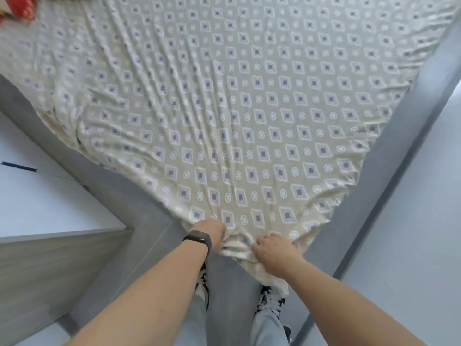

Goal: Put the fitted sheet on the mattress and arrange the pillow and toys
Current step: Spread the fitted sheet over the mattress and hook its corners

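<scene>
A beige fitted sheet with a diamond and circle pattern covers the mattress, wrinkled in long folds toward the left. Its near corner bunches at the bottom middle of the head view. My left hand, with a dark watch on the wrist, grips that corner from the left. My right hand grips the bunched fabric from the right, its fingers curled into the cloth. A strip of sheet hangs down below my right hand. A red object, partly cut off, lies at the far left corner of the bed.
A white cabinet top with wood-grain sides stands close on the left. Grey floor runs between it and the bed. A pale wall with a grey strip runs along the right. My feet in sneakers stand right at the bed corner.
</scene>
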A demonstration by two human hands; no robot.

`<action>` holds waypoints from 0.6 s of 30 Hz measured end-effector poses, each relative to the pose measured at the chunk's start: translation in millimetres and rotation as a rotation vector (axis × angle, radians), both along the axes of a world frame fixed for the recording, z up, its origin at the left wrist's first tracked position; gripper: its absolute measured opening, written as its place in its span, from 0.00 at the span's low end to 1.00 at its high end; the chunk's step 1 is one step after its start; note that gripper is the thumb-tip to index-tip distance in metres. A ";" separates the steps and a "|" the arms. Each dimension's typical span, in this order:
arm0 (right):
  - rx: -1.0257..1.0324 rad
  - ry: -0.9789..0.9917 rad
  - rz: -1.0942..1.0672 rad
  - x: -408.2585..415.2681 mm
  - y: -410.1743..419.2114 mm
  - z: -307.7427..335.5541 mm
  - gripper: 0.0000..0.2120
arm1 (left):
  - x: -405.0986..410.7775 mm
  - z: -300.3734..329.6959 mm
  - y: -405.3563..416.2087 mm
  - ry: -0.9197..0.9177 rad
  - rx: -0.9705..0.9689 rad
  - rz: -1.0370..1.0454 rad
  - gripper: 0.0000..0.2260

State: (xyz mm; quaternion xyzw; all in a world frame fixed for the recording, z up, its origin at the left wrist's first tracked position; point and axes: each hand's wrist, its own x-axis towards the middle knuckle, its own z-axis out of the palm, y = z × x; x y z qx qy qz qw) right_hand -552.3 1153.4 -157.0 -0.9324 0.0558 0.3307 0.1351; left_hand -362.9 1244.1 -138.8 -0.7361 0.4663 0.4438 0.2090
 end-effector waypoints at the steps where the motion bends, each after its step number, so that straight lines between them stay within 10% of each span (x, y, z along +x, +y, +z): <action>1: 0.012 0.008 -0.015 -1.8 1.3 0.0 0.14 | -2.5 2.0 -1.5 0.010 0.003 -0.003 0.05; 6: 0.041 -0.017 -0.158 -11.7 -14.6 -5.7 0.12 | 1.1 -3.7 -7.5 0.040 0.007 0.057 0.03; 9: -0.063 -0.096 -0.852 -58.8 -21.7 -16.1 0.07 | -14.1 -11.2 -8.1 0.063 -0.060 0.098 0.03; 12: 0.132 0.007 -1.626 -89.3 -34.4 -22.4 0.22 | -50.3 -16.8 -9.5 0.155 -0.075 0.123 0.12; 15: 0.280 0.074 -1.636 -91.3 -40.4 -30.6 0.19 | -81.9 -24.8 -14.6 0.109 -0.099 0.146 0.21; 18: 0.231 -0.052 -1.632 -87.2 -37.4 -28.2 0.19 | -91.9 -29.9 -19.3 0.037 -0.151 0.147 0.09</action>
